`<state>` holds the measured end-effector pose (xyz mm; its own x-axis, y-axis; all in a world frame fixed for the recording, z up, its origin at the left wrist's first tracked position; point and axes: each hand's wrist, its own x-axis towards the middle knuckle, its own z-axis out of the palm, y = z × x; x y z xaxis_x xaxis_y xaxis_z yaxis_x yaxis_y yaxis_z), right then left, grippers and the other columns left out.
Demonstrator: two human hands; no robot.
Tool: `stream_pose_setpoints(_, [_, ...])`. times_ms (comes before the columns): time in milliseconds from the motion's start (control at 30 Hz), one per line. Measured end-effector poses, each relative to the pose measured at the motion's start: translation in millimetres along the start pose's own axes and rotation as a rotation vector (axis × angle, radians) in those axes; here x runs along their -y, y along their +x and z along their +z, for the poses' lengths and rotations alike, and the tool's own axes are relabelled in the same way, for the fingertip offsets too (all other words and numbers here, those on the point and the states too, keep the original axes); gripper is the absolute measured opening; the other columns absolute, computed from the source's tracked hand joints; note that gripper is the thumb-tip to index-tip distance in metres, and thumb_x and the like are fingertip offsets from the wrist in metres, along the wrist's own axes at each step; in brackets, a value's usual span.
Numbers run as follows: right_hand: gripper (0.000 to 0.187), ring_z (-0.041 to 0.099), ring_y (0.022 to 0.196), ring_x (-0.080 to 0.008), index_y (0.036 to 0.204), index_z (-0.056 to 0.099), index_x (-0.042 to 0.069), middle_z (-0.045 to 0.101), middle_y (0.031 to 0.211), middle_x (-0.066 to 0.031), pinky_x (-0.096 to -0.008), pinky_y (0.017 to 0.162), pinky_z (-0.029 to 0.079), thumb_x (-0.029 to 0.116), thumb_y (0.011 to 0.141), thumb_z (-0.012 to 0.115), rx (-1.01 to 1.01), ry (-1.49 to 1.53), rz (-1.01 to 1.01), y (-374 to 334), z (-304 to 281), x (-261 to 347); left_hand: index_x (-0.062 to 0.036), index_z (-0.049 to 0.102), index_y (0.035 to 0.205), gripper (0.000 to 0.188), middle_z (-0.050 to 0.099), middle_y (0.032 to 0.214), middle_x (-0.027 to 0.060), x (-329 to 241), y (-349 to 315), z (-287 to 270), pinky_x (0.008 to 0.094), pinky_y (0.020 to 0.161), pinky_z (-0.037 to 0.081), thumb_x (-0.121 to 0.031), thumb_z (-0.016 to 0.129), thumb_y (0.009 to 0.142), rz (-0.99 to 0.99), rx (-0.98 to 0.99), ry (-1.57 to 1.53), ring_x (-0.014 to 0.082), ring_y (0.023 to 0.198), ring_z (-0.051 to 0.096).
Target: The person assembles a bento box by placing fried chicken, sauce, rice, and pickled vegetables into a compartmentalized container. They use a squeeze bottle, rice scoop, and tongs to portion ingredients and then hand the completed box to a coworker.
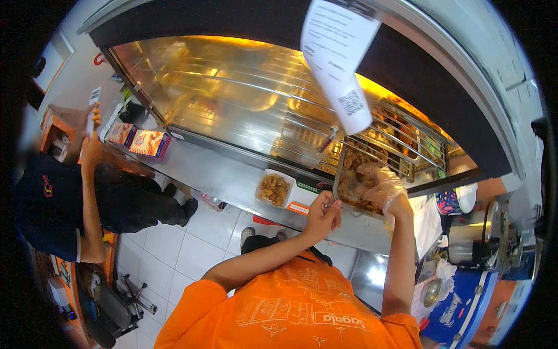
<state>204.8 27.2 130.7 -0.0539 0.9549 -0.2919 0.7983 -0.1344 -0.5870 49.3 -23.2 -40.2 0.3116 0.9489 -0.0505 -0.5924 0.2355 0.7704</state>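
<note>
My right hand (385, 187) wears a clear plastic glove and reaches into a metal tray (339, 168) of brown fried food pieces (356, 166). Its fingers look apart over the pieces; the glove blurs the fingertips. My bare left hand (324, 216) is curled at the near left corner of that tray, fingers closed on its rim. The tray juts out from the lit glass-fronted warmer cabinet. Left of my left hand, an open white paper box (275, 188) holds golden fried pieces (273, 189) on the steel counter (215, 177).
A long printed paper slip (340, 64) hangs before the warmer cabinet (203, 110). Wire racks (401, 136) stand inside it. On the left, a person in dark clothes (55, 198) holds a paper slip near printed food boxes (148, 142). A steel pot (472, 230) and blue cooler (462, 308) stand right.
</note>
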Motion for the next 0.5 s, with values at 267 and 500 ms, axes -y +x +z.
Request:
stream_pose_setpoints(267, [0.023,0.065,0.081,-0.0236,0.104,0.069,0.005,0.068,0.092,-0.0122,-0.0344,0.076,0.051,0.022,0.088,0.071,-0.428,0.005,-0.108,-48.2,32.6,-45.3,-0.0019,0.041,0.135,0.042,0.054,0.125,0.0183,-16.3,31.6,26.9,0.0289,0.068,0.058,-0.014,0.059,0.100,-0.032,0.021,-0.100,0.0231,0.089,0.070])
stream_pose_setpoints(500, [0.061,0.048,0.131,-0.0364,0.141,0.049,0.012,0.050,0.141,-0.0210,-0.0430,0.108,0.041,0.032,0.087,0.069,-0.629,-0.220,-0.016,-18.0,66.1,-55.7,0.0062,0.025,0.148,0.074,0.038,0.141,0.0258,-88.6,11.0,-9.3,0.0499,0.109,0.030,-0.024,0.064,0.093,0.680,-0.069,1.069,0.0401,0.130,0.039])
